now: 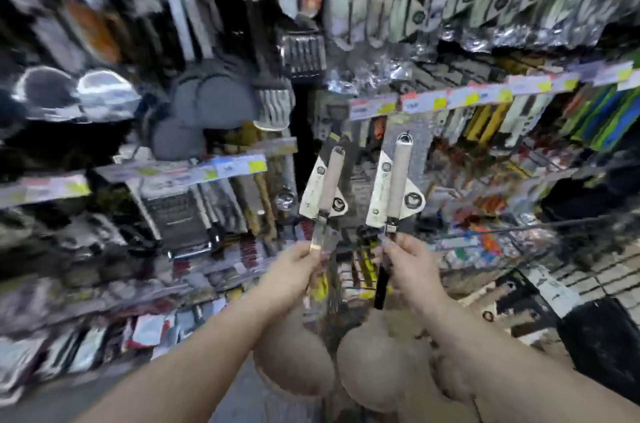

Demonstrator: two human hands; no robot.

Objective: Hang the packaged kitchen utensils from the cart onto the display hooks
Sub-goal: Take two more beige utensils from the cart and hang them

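Grip: left hand [294, 270] holds one packaged utensil [330, 180] | right hand [410, 259] holds second packaged utensil [398, 176] | two total, handles up

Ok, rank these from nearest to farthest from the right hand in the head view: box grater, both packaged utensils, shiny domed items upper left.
1. The right utensil, gripped by the right hand itself.
2. The left utensil, beside it, gripped by the left hand.
3. The box grater, on the left shelf.
4. The shiny domed items, upper left.
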